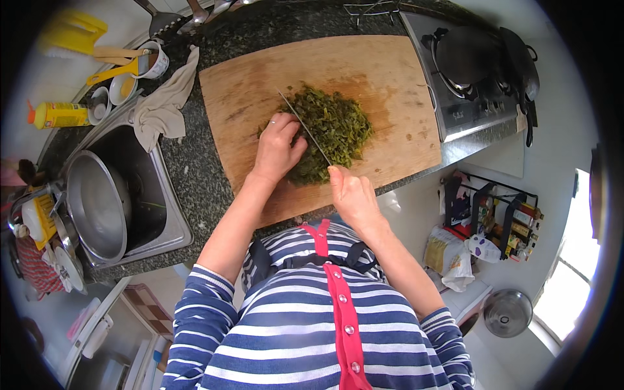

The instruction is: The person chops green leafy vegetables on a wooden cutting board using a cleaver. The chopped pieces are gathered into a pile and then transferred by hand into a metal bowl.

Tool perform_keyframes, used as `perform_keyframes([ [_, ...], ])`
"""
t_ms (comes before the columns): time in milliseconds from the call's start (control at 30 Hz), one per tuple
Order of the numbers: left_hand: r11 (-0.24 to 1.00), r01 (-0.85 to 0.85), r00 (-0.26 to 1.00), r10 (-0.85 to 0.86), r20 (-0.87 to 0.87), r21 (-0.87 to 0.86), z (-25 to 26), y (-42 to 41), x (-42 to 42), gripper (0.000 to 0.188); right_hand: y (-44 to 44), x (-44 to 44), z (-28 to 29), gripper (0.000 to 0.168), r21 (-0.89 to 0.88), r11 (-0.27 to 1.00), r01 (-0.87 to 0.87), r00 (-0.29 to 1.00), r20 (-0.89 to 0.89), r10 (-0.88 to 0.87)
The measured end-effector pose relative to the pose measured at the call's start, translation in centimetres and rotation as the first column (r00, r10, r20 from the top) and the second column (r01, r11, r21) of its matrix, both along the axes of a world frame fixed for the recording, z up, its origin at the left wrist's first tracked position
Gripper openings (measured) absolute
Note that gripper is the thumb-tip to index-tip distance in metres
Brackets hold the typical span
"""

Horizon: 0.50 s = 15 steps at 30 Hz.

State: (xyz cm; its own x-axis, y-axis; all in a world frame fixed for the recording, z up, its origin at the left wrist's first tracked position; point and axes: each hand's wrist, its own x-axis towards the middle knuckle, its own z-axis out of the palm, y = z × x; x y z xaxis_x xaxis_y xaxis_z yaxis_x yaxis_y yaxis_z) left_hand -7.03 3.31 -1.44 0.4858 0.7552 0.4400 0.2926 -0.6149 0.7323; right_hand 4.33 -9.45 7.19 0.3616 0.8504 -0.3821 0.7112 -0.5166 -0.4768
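Note:
A kitchen knife (pixel 310 133) stands edge-down across a heap of chopped leafy greens (pixel 336 122), its blade seen almost from above as a thin line. My right hand (pixel 355 194) is closed around its handle, at the near edge of a wooden cutting board (pixel 404 87). Left of the blade, my left hand (pixel 279 146) rests on the greens with curled fingers, holding some down close to the blade. Those fingers hide part of the heap, and the handle is covered by my grip.
A sink (pixel 183 234) holding a metal basin (pixel 92 204) lies left of the board. A cloth (pixel 165 107) drapes over its corner. Small bowls (pixel 122 89) and a yellow bottle (pixel 61 115) stand behind. To the right is a stove (pixel 468 119) with a dark pan (pixel 465 53).

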Motion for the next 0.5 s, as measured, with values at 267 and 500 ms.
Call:
perform_keyframes([
  [267,0.959,-0.129,0.992,0.12,-0.051,-0.252,2.3,5.7,1.0,0.011,-1.4,2.7,2.6,0.055,-0.138,0.99,0.032,0.996,-0.079,-0.043],
  [500,0.891,0.293,0.887,-0.389,-0.25,-0.346,2.4,10.1,3.5,0.015,-2.1,3.4,1.7,0.057,-0.105,0.991,0.085,0.99,-0.107,-0.097],
])
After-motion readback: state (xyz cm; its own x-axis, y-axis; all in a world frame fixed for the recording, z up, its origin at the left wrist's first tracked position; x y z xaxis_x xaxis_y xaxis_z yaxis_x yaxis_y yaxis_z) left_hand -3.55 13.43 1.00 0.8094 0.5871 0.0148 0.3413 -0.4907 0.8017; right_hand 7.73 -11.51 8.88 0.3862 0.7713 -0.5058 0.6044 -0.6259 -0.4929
